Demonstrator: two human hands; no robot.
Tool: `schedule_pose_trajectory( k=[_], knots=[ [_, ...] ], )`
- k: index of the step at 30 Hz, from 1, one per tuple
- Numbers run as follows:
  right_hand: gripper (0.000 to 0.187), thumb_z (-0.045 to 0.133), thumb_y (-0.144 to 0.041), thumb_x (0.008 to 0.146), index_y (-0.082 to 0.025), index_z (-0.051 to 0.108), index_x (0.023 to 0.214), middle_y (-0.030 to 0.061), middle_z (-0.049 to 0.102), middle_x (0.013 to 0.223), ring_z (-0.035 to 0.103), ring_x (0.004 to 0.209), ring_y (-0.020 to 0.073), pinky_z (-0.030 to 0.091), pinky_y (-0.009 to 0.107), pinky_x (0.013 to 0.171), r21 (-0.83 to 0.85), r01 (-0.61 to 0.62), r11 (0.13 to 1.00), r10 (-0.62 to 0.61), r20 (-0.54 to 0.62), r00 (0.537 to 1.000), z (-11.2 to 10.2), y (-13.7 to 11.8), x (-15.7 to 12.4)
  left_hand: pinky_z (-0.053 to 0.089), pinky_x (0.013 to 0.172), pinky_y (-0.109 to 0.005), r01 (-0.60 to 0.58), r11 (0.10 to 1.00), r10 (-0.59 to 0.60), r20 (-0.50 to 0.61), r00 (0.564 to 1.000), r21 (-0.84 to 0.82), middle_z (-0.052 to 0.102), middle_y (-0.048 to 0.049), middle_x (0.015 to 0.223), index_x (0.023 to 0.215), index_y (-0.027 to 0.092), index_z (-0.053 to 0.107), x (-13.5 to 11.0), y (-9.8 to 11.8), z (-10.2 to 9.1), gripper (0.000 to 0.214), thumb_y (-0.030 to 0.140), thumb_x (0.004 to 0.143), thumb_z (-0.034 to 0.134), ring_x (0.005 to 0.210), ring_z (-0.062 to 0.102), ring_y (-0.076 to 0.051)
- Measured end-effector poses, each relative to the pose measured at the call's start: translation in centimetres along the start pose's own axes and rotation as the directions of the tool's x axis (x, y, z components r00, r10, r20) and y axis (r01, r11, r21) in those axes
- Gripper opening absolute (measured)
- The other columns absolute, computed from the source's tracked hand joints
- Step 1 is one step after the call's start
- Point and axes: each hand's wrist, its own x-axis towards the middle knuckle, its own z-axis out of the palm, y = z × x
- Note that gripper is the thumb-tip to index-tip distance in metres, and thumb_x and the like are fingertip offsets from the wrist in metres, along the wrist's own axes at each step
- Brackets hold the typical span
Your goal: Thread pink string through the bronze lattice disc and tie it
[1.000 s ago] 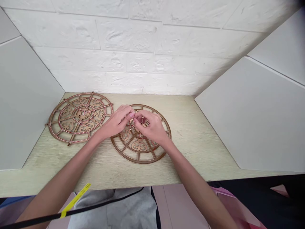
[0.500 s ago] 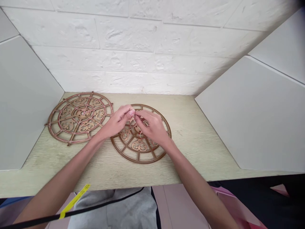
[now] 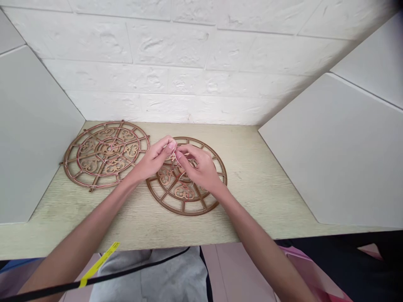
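Two round openwork discs of copper-brown material lie side by side, each with a spoked rim and scrolled heart shapes. Pinkish thread runs along the spokes of the left disc (image 3: 91,165). Over the right disc (image 3: 185,213) my left hand (image 3: 153,159) and my right hand (image 3: 198,167) meet, fingertips close together. Both pinch a thin pale thread (image 3: 175,156) that loops between them. My hands hide the upper middle of the right disc. Whether the thread is tied to that disc is hidden.
Both discs rest on a pale wood-grain tabletop (image 3: 270,197) backed by a white brick-textured wall (image 3: 189,67). White panels (image 3: 34,134) angle in at the left and right. A yellow tag (image 3: 99,264) on a black cord hangs in front of my grey top, beyond the table's near edge.
My fingertips have shifted slightly on the thread, and the loop between them looks a little different. Both discs stay where they were.
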Motion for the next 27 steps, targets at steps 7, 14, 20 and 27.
schedule_pose_trajectory(
  k=[7,14,20,27],
  knots=[
    [0.025,0.050,-0.038,0.100,-0.019,0.061,0.089,0.0016,0.063,0.077,0.059,0.070,0.0128,0.047,0.027,0.069,0.102,-0.100,0.990,0.098,0.023,0.995,0.03,-0.23,-0.01,0.038,0.070,-0.020,0.006,1.000,-0.006,0.008,1.000,-0.015,0.045,-0.0008,0.079,0.083,0.015,0.049,-0.08,-0.09,0.10,0.041,0.050,0.102,0.041,0.074,0.044,-0.010],
    [0.024,0.051,-0.037,0.100,-0.019,0.060,0.088,0.0008,0.063,0.077,0.059,0.069,0.0122,0.048,0.026,0.070,0.141,-0.071,0.987,0.067,0.032,0.997,-0.03,0.15,0.02,0.040,0.073,-0.022,0.054,0.997,-0.052,0.029,0.998,-0.052,0.045,-0.0018,0.080,0.082,0.016,0.048,-0.02,0.09,0.16,0.047,0.059,0.099,0.042,0.077,0.044,-0.012],
    [0.019,0.049,-0.031,0.100,-0.019,0.061,0.094,0.0021,0.067,0.079,0.061,0.070,0.0135,0.047,0.027,0.070,-0.097,0.051,0.994,-0.049,0.024,0.998,-0.23,0.16,0.00,0.040,0.072,-0.022,0.072,0.996,-0.070,0.040,0.997,-0.051,0.044,-0.0020,0.078,0.081,0.016,0.048,-0.01,-0.13,0.11,0.049,0.061,0.098,0.042,0.075,0.043,-0.012],
    [0.013,0.046,-0.020,0.099,-0.018,0.057,0.095,0.0058,0.068,0.083,0.061,0.073,0.0169,0.044,0.029,0.067,-0.353,0.228,0.907,-0.223,0.056,0.973,-0.40,0.50,-0.16,0.040,0.074,-0.022,0.072,0.997,-0.069,0.078,0.995,-0.034,0.044,-0.0014,0.079,0.080,0.016,0.047,0.03,-0.30,0.15,0.048,0.059,0.099,0.042,0.077,0.044,-0.012]
  ],
)
